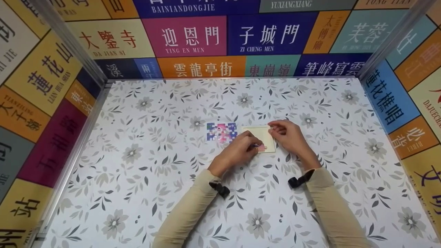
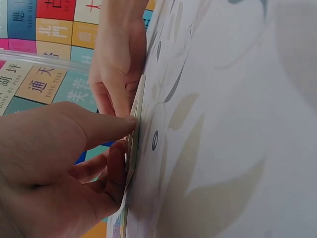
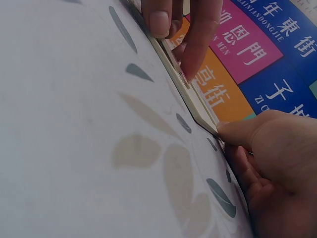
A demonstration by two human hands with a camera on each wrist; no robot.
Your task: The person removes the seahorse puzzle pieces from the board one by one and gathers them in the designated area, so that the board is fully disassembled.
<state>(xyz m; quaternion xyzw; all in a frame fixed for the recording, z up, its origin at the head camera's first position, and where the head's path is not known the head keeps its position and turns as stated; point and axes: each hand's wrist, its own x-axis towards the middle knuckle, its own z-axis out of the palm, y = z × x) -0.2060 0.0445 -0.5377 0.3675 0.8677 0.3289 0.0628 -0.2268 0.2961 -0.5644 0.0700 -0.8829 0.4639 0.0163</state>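
Note:
A shallow cream puzzle tray [image 1: 258, 132] lies on the patterned tabletop, a little right of the middle. My left hand [image 1: 241, 146] reaches over its lower left side and pinches a pink and purple puzzle piece [image 1: 262, 148] low inside the tray. In the right wrist view the piece's thin edge [image 3: 178, 69] shows under the left fingers, tilted against the tray. My right hand [image 1: 287, 135] grips the tray's upper right corner, with the thumb [image 3: 225, 130] on its rim. Left of the tray lie several colourful puzzle pieces [image 1: 222, 132], grouped in a rectangle.
A white cloth with grey flowers and leaves [image 1: 165, 193] covers the table. Panels with coloured blocks of lettering [image 1: 193, 36] rise along the back and both sides, joined by clear corner strips [image 1: 82, 44].

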